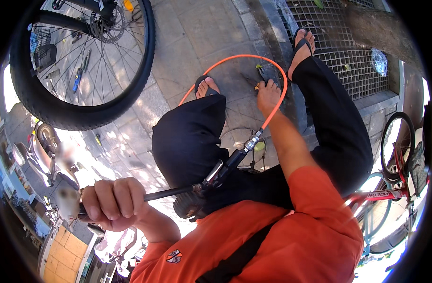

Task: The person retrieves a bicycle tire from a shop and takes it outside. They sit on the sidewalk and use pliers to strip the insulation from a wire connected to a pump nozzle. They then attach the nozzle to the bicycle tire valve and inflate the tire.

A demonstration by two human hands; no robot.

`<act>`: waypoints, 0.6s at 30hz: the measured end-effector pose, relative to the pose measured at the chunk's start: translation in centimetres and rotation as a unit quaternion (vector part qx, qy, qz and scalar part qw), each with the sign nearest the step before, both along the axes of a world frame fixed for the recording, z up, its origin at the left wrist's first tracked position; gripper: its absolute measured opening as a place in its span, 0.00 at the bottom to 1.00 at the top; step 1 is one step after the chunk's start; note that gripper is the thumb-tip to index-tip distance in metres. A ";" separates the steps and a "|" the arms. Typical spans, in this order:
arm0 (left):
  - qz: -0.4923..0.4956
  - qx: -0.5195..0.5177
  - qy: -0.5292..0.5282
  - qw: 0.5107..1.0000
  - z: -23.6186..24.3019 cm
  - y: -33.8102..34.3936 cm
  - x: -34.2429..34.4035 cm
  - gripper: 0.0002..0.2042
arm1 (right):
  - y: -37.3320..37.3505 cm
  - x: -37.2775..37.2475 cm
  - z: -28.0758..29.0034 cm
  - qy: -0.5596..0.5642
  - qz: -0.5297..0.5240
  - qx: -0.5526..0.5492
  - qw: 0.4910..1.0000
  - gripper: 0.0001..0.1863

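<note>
While the left grip point(113, 203) curls fully round the tube point(168, 192), best leave the hose point(244, 56) slack; what the right grip point(268, 96) holds, I cannot tell.

We wear a plain orange-red shirt point(303, 236) whose short sleeves point(315, 186) leave our forearms point(287, 144) uncovered. A small shield-shaped badge point(174, 256), patterned in white, dark and orange-red, sits on the left of our chest, and a broad black strap point(239, 254) slants across the shirt front. Our loose, plain black trousers point(341, 118) have wide legs, and on our feet are black thonged flip-flops point(299, 44). Our left hand point(114, 200) and right hand point(269, 97) are bare.
</note>
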State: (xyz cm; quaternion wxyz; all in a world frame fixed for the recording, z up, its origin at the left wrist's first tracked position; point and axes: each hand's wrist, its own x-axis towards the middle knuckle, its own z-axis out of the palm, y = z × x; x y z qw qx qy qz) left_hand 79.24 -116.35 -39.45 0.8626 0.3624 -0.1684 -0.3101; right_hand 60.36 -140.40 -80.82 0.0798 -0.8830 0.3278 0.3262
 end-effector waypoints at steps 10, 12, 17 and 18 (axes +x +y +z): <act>0.064 0.182 -0.018 0.981 1.9 -0.3 -5.6 0.28 | 2.3 -1.9 1.5 -0.008 0.008 0.132 0.991 0.23; 0.051 0.188 -0.045 0.980 3.6 -0.3 -7.1 0.27 | 2.1 -1.3 3.8 -0.030 -0.099 0.216 0.971 0.22; -0.042 0.115 -0.094 0.988 5.5 -0.7 -10.2 0.24 | 0.6 -1.4 3.4 -0.080 -0.507 0.297 0.805 0.19; -0.058 0.094 -0.109 0.988 6.2 -1.0 -10.5 0.24 | -0.9 -2.5 -0.3 -0.121 -0.554 0.248 0.785 0.17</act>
